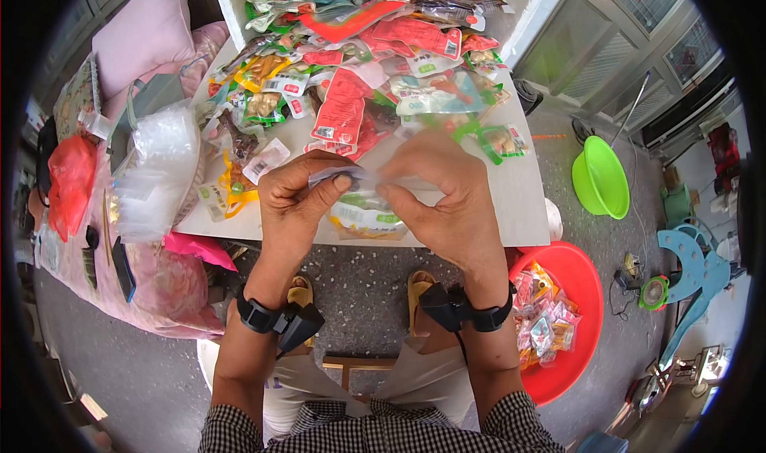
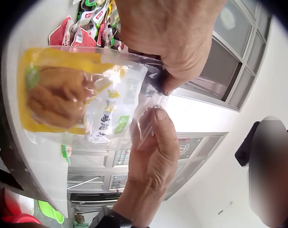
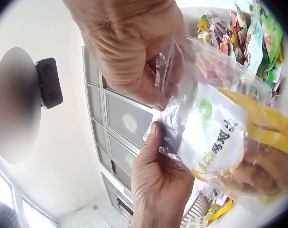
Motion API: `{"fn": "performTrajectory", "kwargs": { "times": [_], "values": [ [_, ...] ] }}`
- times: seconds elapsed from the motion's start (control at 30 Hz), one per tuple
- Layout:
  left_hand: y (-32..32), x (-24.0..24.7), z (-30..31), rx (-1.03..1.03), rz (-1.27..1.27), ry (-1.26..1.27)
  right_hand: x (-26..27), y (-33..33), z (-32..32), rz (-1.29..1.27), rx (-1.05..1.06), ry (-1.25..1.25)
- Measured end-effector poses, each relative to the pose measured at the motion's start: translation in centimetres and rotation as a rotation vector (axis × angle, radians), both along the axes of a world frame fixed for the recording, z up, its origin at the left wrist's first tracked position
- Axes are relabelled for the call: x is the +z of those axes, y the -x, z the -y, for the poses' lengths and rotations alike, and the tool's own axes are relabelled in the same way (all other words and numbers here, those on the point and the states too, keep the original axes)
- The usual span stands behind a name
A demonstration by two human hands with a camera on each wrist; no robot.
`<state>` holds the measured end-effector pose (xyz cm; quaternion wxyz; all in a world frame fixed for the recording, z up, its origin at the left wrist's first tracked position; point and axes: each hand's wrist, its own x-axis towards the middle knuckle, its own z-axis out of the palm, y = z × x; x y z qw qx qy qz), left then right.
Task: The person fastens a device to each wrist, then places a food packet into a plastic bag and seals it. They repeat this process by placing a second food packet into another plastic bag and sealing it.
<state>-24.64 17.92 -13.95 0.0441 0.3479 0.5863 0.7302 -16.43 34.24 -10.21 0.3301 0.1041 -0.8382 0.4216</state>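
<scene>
A clear plastic bag [image 2: 144,90] hangs from both hands; inside it shows a yellow and white printed food packet [image 3: 212,137] with brown pieces of food. My left hand [image 1: 295,202] pinches the bag's top edge between thumb and fingers, with a bit of clear film standing up beside the thumb. Opposite it, my right hand [image 1: 447,194] pinches the same edge, thumb and fingertips close to the left thumb. From above, the packet shows low between the hands, over the near edge of the white table [image 1: 511,206].
A heap of colourful food packets [image 1: 343,110] covers the back of the table. To the left lies a stack of clear bags [image 1: 155,174] on pink cloth. A red basin [image 1: 574,285] of small packets stands at right, and a green basin [image 1: 598,178] farther off.
</scene>
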Motion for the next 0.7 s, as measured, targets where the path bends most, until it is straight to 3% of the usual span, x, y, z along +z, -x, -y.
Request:
{"fn": "performTrajectory", "kwargs": {
  "times": [0.7],
  "values": [
    [0.63,-0.54,0.08,-0.049,0.152,-0.159,-0.04,0.23,-0.57,0.027,-0.021,0.015]
  ]
}}
